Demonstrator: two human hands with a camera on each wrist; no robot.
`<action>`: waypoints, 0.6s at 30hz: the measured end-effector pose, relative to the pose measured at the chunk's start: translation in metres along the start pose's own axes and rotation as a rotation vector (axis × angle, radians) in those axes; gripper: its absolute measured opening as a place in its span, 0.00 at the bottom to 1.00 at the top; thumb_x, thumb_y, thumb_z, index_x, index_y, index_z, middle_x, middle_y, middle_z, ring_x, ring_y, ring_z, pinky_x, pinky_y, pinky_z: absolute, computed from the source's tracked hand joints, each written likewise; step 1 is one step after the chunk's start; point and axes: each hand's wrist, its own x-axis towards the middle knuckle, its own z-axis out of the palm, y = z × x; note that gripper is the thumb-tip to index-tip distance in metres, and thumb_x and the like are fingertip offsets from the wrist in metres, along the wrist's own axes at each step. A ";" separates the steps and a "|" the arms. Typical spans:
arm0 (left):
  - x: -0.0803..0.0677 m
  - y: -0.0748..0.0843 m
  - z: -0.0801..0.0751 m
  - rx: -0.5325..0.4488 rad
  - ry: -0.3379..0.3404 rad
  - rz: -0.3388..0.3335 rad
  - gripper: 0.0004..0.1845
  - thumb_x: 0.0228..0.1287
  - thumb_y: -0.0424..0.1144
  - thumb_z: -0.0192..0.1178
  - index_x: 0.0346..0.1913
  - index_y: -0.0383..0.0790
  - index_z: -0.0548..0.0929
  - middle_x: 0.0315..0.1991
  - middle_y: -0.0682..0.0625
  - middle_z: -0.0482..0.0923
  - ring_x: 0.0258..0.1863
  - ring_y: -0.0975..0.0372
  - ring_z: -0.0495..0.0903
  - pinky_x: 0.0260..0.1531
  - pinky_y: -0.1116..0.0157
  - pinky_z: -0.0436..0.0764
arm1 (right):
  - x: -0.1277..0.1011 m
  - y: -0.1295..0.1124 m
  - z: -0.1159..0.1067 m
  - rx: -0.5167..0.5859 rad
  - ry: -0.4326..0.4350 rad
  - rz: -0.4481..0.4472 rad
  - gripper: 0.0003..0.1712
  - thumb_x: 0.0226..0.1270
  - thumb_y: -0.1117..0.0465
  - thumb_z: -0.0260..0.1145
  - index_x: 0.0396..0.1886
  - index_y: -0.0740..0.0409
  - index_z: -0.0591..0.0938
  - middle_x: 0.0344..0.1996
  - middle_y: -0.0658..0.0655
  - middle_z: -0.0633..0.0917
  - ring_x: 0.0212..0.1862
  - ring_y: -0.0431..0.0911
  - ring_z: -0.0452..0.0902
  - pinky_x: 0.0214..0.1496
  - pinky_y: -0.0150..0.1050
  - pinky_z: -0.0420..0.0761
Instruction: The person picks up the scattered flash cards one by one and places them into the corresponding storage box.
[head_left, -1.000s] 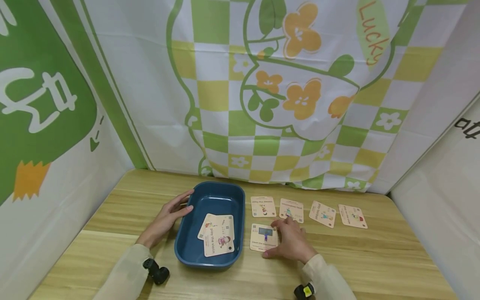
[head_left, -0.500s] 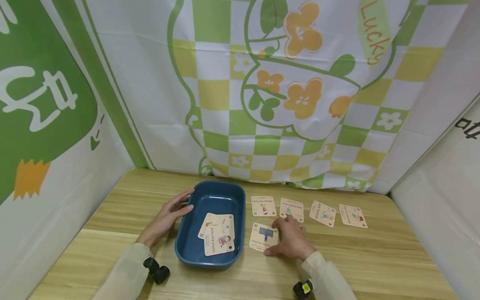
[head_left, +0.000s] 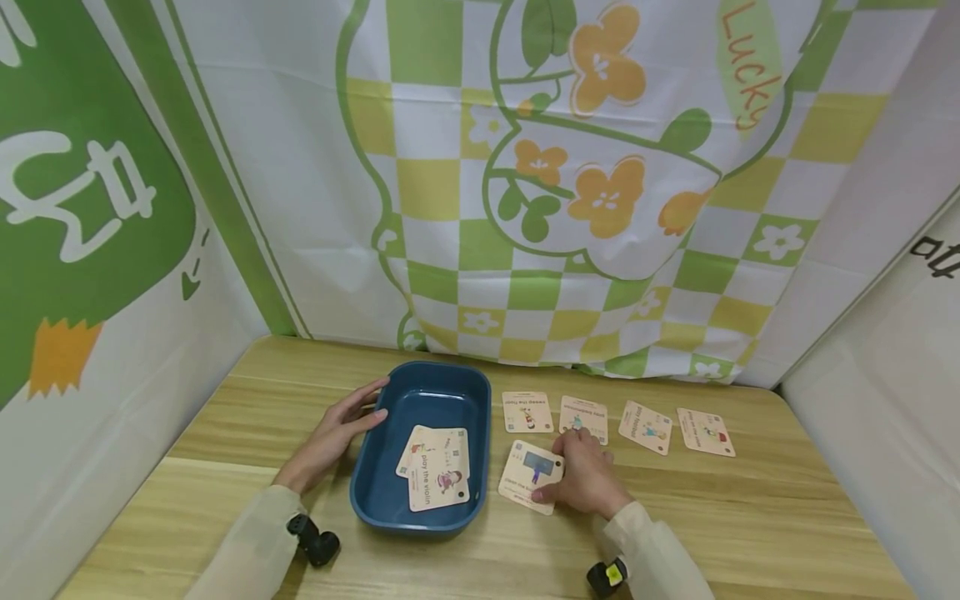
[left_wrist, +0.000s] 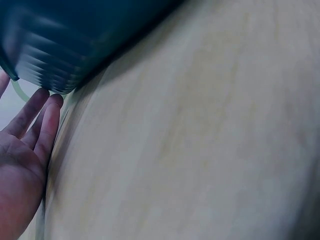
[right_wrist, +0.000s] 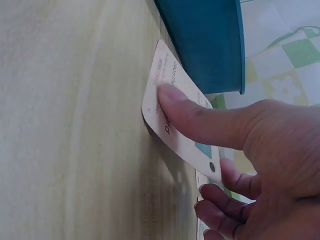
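Against the bin (head_left: 438, 408), the left hand (head_left: 336, 431) rests, fingers straight; the right hand (head_left: 585, 475) pinches a tilted card (head_left: 528, 472).

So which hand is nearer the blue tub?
Left. The left hand touches the left side of the tub; the right hand is apart from it, on its right, pinching a card.

You worked somewhere booth-like, its kind unclear: a printed cloth (head_left: 600, 192) hung far, a green-and-white wall (head_left: 82, 283) stood left and a white wall (head_left: 885, 358) right of your table (head_left: 750, 517).
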 end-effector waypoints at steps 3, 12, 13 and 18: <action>-0.001 0.001 0.000 -0.002 -0.001 0.001 0.33 0.75 0.46 0.60 0.78 0.47 0.64 0.77 0.38 0.57 0.76 0.40 0.53 0.71 0.35 0.49 | -0.001 0.001 -0.001 0.021 0.026 -0.006 0.29 0.44 0.55 0.87 0.39 0.58 0.77 0.35 0.53 0.74 0.39 0.48 0.68 0.49 0.53 0.66; 0.000 0.001 0.000 -0.009 0.000 0.001 0.33 0.75 0.46 0.60 0.78 0.47 0.64 0.77 0.38 0.58 0.76 0.41 0.53 0.72 0.37 0.50 | -0.005 0.004 -0.008 0.091 0.046 -0.036 0.13 0.61 0.63 0.77 0.34 0.57 0.78 0.29 0.52 0.72 0.33 0.46 0.66 0.40 0.45 0.62; 0.000 0.001 0.000 -0.008 -0.002 0.002 0.33 0.75 0.46 0.60 0.78 0.47 0.64 0.77 0.38 0.58 0.76 0.41 0.54 0.72 0.37 0.50 | -0.006 0.004 -0.009 0.101 0.044 -0.037 0.12 0.62 0.63 0.76 0.34 0.57 0.78 0.29 0.52 0.72 0.33 0.46 0.66 0.40 0.44 0.62; 0.000 0.001 0.001 -0.011 -0.008 0.011 0.33 0.75 0.45 0.60 0.78 0.46 0.64 0.76 0.38 0.58 0.75 0.41 0.55 0.72 0.37 0.51 | -0.010 0.006 -0.014 0.164 0.043 -0.053 0.09 0.65 0.66 0.73 0.33 0.59 0.78 0.30 0.53 0.72 0.33 0.46 0.66 0.37 0.40 0.65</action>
